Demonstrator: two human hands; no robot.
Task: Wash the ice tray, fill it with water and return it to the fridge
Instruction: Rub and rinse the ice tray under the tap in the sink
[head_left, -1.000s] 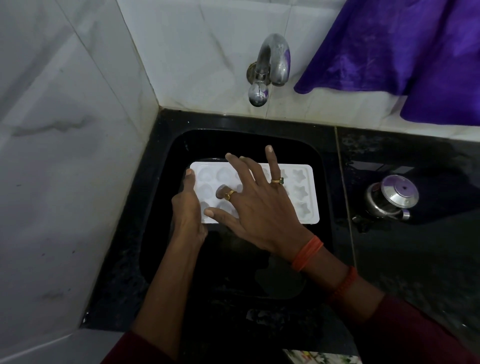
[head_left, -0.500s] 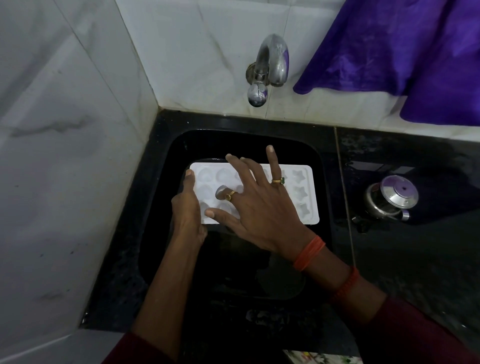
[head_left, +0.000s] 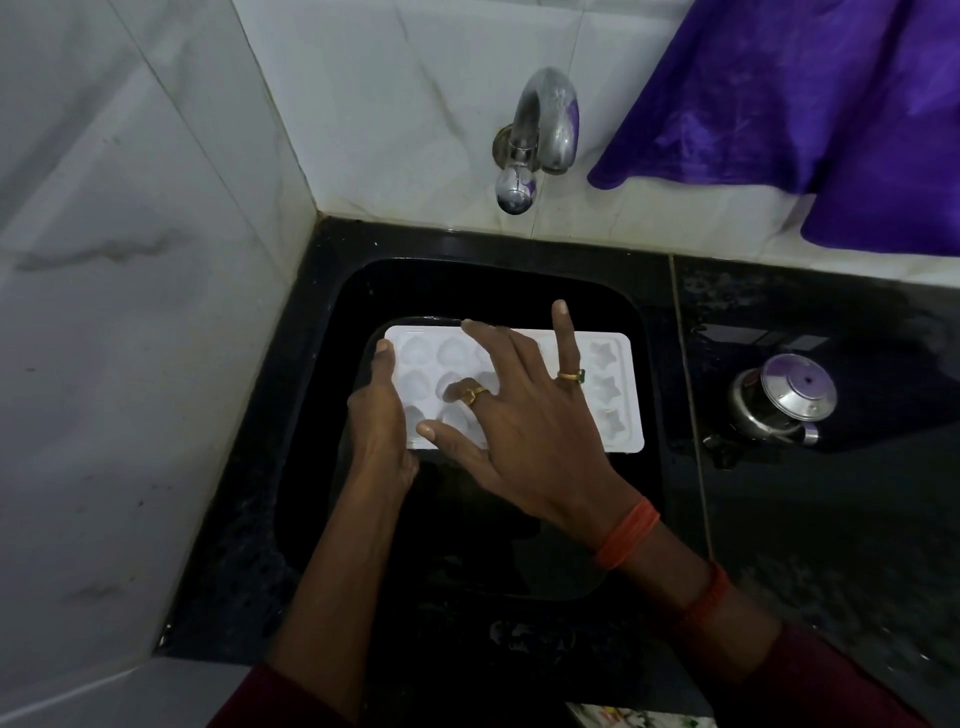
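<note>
A single head-worn wide-angle view looks steeply down from close above the black sink (head_left: 493, 291), which fills the frame's centre. The tap (head_left: 540, 135) sits at upper centre and the tiled wall (head_left: 130, 312) at left.

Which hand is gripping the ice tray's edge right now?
The left hand: it grips the left end of the ice tray, thumb on top. The right hand lies spread over the cavities.

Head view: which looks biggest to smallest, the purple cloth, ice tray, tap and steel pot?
1. purple cloth, though cut off by the frame.
2. white ice tray, partly hidden.
3. tap and steel lidded pot look about alike; I won't rank them.
</note>
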